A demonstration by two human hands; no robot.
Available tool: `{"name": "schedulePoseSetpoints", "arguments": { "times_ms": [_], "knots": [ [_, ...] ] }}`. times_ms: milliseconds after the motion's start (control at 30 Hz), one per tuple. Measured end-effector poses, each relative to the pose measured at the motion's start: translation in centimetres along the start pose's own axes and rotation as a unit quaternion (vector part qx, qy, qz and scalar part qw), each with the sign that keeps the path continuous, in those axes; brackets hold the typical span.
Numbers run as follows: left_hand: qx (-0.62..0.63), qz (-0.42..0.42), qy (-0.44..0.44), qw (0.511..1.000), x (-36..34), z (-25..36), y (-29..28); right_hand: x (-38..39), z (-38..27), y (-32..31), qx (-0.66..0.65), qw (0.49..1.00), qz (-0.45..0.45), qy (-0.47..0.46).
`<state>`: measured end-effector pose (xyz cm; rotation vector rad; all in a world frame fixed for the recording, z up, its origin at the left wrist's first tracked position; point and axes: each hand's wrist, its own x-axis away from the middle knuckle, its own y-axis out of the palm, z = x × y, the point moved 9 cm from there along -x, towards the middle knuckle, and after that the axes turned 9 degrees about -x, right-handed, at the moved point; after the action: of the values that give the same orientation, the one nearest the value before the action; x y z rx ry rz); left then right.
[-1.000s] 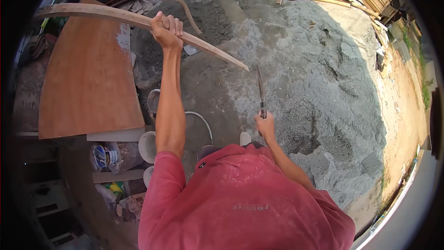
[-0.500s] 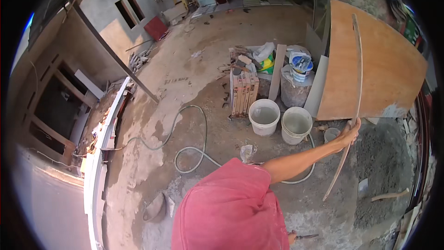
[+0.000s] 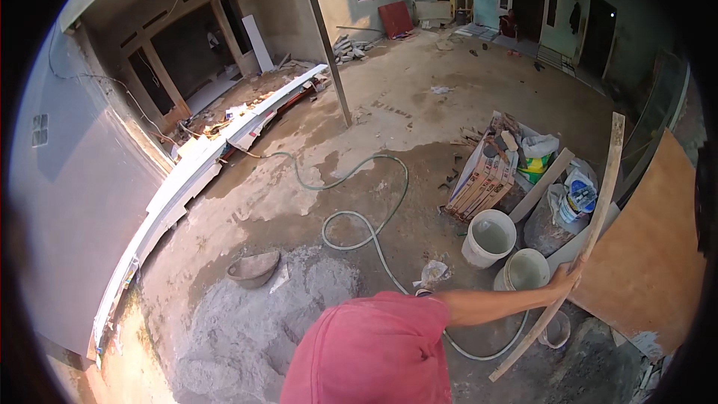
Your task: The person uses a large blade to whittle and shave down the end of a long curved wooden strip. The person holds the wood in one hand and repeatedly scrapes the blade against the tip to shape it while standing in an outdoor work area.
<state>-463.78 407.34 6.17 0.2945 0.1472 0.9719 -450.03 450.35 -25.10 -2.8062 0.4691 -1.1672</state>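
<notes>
My left hand (image 3: pixel 563 279), at the end of my forearm on the right of the view, is closed around a long, narrow wooden batten (image 3: pixel 602 202) that rises diagonally. Beside that hand stand a white bucket of greyish water (image 3: pixel 527 269) and a leaning plywood sheet (image 3: pixel 639 258). A second white bucket (image 3: pixel 486 243) is just left of these, and a small container (image 3: pixel 555 333) sits below the batten. My red-shirted shoulder (image 3: pixel 359 352) fills the lower middle. My right hand is out of view.
A grey powdery heap (image 3: pixel 239 337) with a basin (image 3: pixel 254 269), a looping hose (image 3: pixel 359 217), stacked cartons (image 3: pixel 479 179) and bags surround me. Long white sheets (image 3: pixel 187 172) edge the left side, past a post (image 3: pixel 329 75). A person (image 3: pixel 508 24) sits at a far doorway.
The view has swung from the ground and heap up across the courtyard. My left hand still holds the batten. My right hand and its blade tool have left the view.
</notes>
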Motion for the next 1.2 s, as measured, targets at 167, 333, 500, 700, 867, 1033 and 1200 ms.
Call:
{"name": "schedulePoseSetpoints", "arguments": {
  "times_ms": [167, 333, 500, 700, 867, 1033, 1200],
  "knots": [
    [0.078, 0.002, 0.048, 0.996, 0.2, 1.7, -0.3, -0.2, 0.2, -0.1, -0.004, 1.0, 0.001, 0.002],
    [0.021, 0.012, 0.002, 1.0, 4.9, 6.3, 4.4, -0.8, 2.3, -5.7, -0.083, 0.994, 0.071, 0.021],
    [0.035, -0.006, 0.051, 0.998, 4.1, 6.9, 9.0, 1.4, 5.6, -14.2, -0.212, 0.962, 0.169, 0.014],
    [0.146, -0.198, -0.035, 0.969, 6.0, 4.4, 21.5, 8.3, -2.8, -18.9, -0.155, 0.962, 0.185, -0.128],
    [0.228, -0.359, -0.047, 0.904, 10.5, 7.6, 28.3, 12.7, -10.3, -19.6, -0.214, 0.934, 0.146, -0.245],
    [0.239, -0.431, -0.086, 0.866, 18.9, 6.0, 35.0, 19.1, -19.8, -25.7, -0.283, 0.922, 0.115, -0.24],
    [0.254, -0.491, -0.116, 0.825, 23.9, 6.4, 38.0, 43.1, -40.9, -33.8, -0.108, 0.782, 0.205, -0.578]
  ]
}}
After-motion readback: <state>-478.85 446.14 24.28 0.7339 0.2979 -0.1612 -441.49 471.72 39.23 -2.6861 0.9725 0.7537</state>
